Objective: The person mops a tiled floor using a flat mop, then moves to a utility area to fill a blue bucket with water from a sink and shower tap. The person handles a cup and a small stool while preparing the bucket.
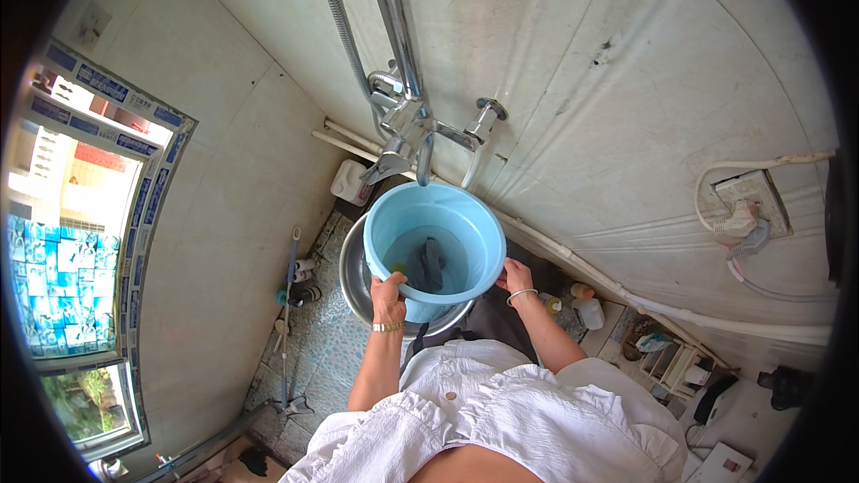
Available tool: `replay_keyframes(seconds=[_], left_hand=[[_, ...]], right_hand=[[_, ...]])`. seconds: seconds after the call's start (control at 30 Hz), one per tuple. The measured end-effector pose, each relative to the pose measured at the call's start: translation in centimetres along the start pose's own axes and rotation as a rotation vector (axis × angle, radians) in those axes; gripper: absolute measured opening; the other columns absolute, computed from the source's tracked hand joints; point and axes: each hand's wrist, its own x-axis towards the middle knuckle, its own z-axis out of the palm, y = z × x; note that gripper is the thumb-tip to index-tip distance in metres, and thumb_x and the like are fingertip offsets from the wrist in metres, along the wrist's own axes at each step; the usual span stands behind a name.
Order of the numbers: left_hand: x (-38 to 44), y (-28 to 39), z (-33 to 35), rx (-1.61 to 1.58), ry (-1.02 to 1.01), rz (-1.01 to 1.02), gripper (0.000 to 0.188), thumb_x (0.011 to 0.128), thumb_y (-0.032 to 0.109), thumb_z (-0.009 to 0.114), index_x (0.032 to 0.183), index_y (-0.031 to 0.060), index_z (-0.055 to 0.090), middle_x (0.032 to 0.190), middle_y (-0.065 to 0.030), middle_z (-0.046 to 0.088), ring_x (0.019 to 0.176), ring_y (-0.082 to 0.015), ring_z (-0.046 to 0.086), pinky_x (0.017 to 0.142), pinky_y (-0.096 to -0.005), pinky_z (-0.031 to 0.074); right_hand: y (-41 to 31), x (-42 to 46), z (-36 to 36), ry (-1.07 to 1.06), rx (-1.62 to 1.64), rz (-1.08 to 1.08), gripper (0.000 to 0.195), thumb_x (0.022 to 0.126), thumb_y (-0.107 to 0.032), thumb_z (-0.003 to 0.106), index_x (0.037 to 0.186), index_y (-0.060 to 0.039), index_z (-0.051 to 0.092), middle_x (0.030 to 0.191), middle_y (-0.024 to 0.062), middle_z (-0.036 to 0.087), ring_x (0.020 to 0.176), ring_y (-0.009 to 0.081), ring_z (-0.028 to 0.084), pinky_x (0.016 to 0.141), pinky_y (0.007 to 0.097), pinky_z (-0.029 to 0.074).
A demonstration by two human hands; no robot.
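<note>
Both of my hands hold a light blue plastic bucket (463,215) by its rim. My left hand (389,292) grips the near left side, thumb over the edge. My right hand (515,276) is at the right side, its fingers partly hidden by the bucket. Inside, a dark cloth (427,265) lies in what looks like shallow water, with a small yellow-green thing (398,268) beside it. A metal basin (351,282) is beneath the bucket, largely covered by it. The spout of a chrome mixer tap (424,159) ends right above the bucket's far rim; no stream shows.
A white plastic jug (350,181) stands in the corner behind the bucket. On the left, a long-handled pole (288,322) leans near several bottles (305,282). Pipes (570,255) run along the right wall, below a socket with plugs (745,221). Bottles (589,313) and a rack (671,369) are at right.
</note>
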Motion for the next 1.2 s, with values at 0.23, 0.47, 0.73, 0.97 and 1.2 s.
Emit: replay_keyframes(seconds=[0.23,0.47,0.73,0.97,1.2], left_hand=[[-0.3,-0.4,0.1,-0.015,0.019,-0.002,0.033,0.056,-0.012,0.05,0.083,0.0064,0.047,0.072,-0.0016,0.05,0.061,-0.0156,0.049,0.049,-0.0261,0.039],[-0.2,-0.8,-0.1,0.007,0.063,-0.032,0.032,0.056,-0.011,0.051,0.082,0.0059,0.043,0.073,-0.0036,0.049,0.063,-0.0174,0.049,0.05,-0.0283,0.04],[-0.3,-1.0,-0.2,0.007,0.062,-0.025,0.032,0.056,-0.011,0.052,0.081,0.0053,0.041,0.073,-0.0046,0.048,0.063,-0.0177,0.049,0.051,-0.0291,0.04],[-0.5,-1.0,-0.3,0.018,0.086,-0.038,0.032,0.055,-0.011,0.052,0.08,0.006,0.041,0.073,-0.0041,0.048,0.062,-0.017,0.048,0.05,-0.0288,0.04],[-0.7,-0.9,-0.2,0.013,0.072,-0.031,0.032,0.056,-0.011,0.052,0.08,0.0061,0.041,0.072,-0.0039,0.048,0.062,-0.0171,0.048,0.049,-0.0283,0.04]], right_hand=[[-0.3,-0.4,0.2,0.027,0.038,-0.006,0.026,0.084,-0.023,0.041,0.092,-0.0014,0.054,0.073,0.0032,0.055,0.06,0.0112,0.053,0.051,0.0247,0.046],[0.0,-0.3,-0.1,0.039,0.023,0.001,0.026,0.084,-0.023,0.041,0.091,-0.0012,0.054,0.073,0.003,0.055,0.061,0.0116,0.053,0.052,0.0252,0.046],[0.2,-0.4,-0.2,0.04,0.036,-0.009,0.025,0.083,-0.022,0.041,0.087,-0.0013,0.054,0.07,0.0028,0.054,0.059,0.0117,0.053,0.052,0.0251,0.046],[0.0,-0.5,0.0,0.035,0.06,-0.015,0.024,0.083,-0.022,0.042,0.084,-0.0014,0.054,0.07,0.0033,0.055,0.058,0.0119,0.054,0.051,0.0254,0.047],[0.4,-0.2,0.0,0.034,0.086,-0.03,0.025,0.083,-0.022,0.042,0.087,-0.0009,0.054,0.071,0.0036,0.055,0.06,0.0124,0.054,0.052,0.0257,0.047]])
